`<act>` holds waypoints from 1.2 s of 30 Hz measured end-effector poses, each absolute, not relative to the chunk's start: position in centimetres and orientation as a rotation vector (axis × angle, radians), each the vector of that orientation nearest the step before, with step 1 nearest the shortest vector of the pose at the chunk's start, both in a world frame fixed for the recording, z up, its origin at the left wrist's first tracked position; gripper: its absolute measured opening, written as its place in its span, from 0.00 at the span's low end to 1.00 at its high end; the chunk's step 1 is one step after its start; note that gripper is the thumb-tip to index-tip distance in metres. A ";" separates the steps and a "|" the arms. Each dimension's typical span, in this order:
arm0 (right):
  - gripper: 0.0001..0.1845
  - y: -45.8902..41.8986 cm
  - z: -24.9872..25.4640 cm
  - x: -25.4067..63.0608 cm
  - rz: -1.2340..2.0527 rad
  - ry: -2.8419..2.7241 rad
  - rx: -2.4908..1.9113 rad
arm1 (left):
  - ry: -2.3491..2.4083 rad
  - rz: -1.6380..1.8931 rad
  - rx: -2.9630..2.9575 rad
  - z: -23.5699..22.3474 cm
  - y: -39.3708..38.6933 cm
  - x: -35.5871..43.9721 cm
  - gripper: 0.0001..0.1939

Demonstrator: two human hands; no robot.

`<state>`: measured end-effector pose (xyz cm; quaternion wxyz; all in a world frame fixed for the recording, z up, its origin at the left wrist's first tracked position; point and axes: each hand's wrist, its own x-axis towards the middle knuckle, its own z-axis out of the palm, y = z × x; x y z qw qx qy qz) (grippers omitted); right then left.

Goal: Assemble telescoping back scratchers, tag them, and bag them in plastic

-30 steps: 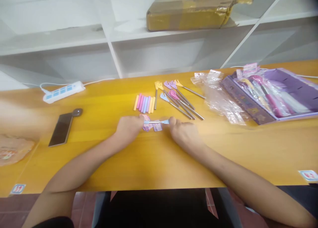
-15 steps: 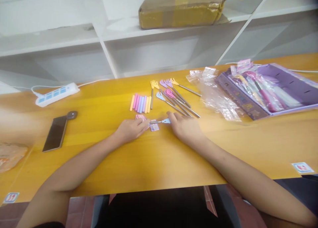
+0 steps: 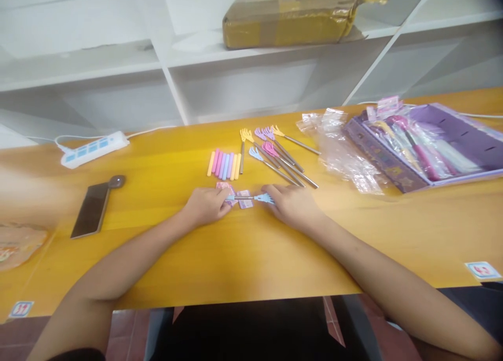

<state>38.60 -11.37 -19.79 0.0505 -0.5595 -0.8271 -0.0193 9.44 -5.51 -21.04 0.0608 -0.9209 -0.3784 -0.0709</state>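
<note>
**While it was held at both ends, a blue scratcher crossed over the small cards**

As I looked on, the blue scratcher sat sideways, well back from the near edge of the bench. The left hand was closed about the light-blue end of its rod, fingers tucked in. The right hand was curled at the claw-shaped head, though I couldn't tell how firmly its hidden fingertips gripped. Nor could I tell whether the rod touched the cards.

A slip seemed the likeliest trouble: a hard pull or twist on the smooth rod could jerk the left hand into the coloured sticks, lined up just beyond it towards the far edge, and set them rolling. Too tight a squeeze might bend the thin prongs, and pressing down could shift or crease the cards.

The other scratchers fanned out near the far edge, some of their rod ends reaching close to the right hand, which might snag one when lifting. Loose plastic bags and a purple box took up the far right corner. The roomiest stretch was the wood between the forearms, down to the near edge; leftward there was space as far as the phone.
</note>
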 end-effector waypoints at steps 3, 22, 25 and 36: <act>0.16 -11.4 -20.5 38.6 -0.126 -2.514 -1.496 | -1.265 -0.135 -2.759 -20.6 -5.6 9.6 0.10; 0.17 -11.5 -19.6 39.3 -0.508 -2.455 -1.241 | -1.542 -0.043 -2.713 -19.1 -5.7 10.2 0.16; 0.14 -11.7 -19.4 39.2 -0.624 -2.407 -1.069 | -1.619 0.054 -2.721 -18.2 -6.0 10.7 0.16; 0.19 -11.1 -19.2 40.6 -0.513 -2.344 -1.121 | -1.688 0.202 -2.591 -15.2 -4.5 9.8 0.21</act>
